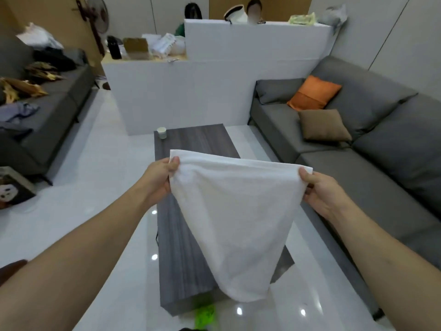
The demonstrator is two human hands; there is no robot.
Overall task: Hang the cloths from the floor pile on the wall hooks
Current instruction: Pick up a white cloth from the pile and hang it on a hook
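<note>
A white cloth (235,218) hangs in the air in front of me, stretched between both hands above the dark wooden coffee table (176,235). My left hand (160,179) pinches its upper left corner with thumb on top. My right hand (319,191) pinches the upper right corner. The cloth's lower end droops to a point near the table's front edge. A bright green cloth (205,315) lies blurred on the floor below the table's near end. No wall hooks are in view.
A grey corner sofa (381,158) with orange and brown cushions fills the right. Another sofa (47,120) strewn with clothes stands at the left. A white partition (186,96) rises behind the table, on which a small cup (161,133) stands. The floor is glossy white tile.
</note>
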